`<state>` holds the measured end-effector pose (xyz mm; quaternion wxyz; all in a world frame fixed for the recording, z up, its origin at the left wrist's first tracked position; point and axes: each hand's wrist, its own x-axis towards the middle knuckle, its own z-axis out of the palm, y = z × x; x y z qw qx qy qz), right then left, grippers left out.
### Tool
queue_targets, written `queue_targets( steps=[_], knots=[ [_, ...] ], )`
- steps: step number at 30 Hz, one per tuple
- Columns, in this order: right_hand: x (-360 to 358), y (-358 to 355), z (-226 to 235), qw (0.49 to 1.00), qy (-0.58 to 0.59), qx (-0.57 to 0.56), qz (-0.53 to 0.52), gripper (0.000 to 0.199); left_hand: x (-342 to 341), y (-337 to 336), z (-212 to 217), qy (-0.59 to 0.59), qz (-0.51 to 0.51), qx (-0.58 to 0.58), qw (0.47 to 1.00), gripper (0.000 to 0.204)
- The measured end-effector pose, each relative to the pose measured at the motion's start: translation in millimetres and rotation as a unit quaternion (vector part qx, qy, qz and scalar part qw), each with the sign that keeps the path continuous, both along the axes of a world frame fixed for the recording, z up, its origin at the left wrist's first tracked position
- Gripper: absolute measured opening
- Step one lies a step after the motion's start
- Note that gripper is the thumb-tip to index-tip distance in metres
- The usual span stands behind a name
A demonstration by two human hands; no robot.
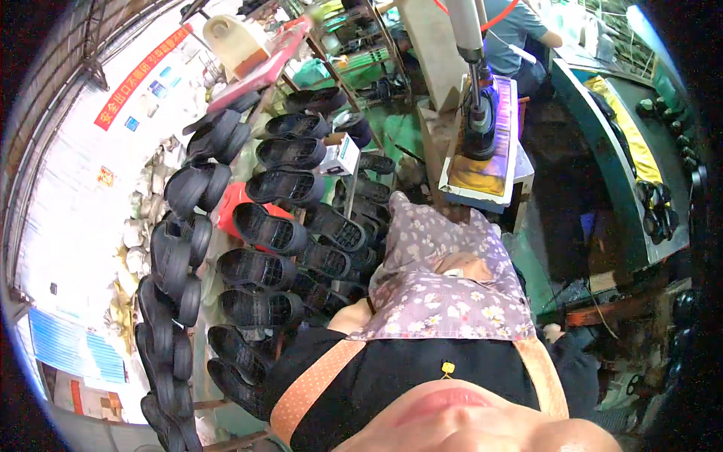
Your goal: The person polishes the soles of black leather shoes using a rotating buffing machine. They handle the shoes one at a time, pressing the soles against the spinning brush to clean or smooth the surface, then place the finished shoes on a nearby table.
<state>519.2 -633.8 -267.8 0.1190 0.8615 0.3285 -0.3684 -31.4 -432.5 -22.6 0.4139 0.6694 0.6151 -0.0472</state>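
Note:
Neither of my hands shows its fingers. A bare part of my left arm (350,316) comes out beside the flowered apron (444,316), and the hand beyond it is hidden. On the right, a small patch of skin (553,331) appears past the apron's edge; I cannot make out which part of the arm it is. Nearest my left side are several black slip-on shoes (260,269) on a rack. Ahead, a machine's metal rod (473,75) reaches down to a dark shoe-shaped piece (477,124) over a purple and yellow pad (486,173).
More black shoes (172,256) stand stacked at the far left. A white box (339,154) and a red container (230,207) sit among the racks. At right runs a long bench (602,143) with yellow cloth (633,139) and dark shoes (659,211). Another person (516,38) sits ahead.

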Motion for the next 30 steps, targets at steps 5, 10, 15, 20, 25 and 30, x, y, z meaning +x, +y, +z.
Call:
queue_targets(
  steps=[5,10,15,20,25,30],
  knots=[
    [-8,1,-24,0.999,0.006,-0.013,-0.034,0.039,26,16,49,0.112,-0.09,-0.024,0.989,0.047],
    [-17,2,-33,0.997,0.021,-0.026,-0.062,0.039,55,49,74,0.225,-0.06,-0.115,0.966,0.045],
    [-23,5,-25,0.996,0.023,-0.033,-0.077,0.04,81,69,121,0.162,-0.027,-0.043,0.985,0.04],
    [-23,12,-18,0.995,0.017,-0.042,-0.089,0.041,49,107,41,0.076,0.034,-0.053,0.995,0.037],
    [-35,9,-5,0.992,0.017,-0.05,-0.112,0.041,63,138,38,-0.298,0.186,-0.22,0.91,0.039],
    [-45,18,-3,0.992,0.021,-0.061,-0.108,0.042,91,172,34,-0.486,0.286,-0.34,0.752,0.035]
  ],
)
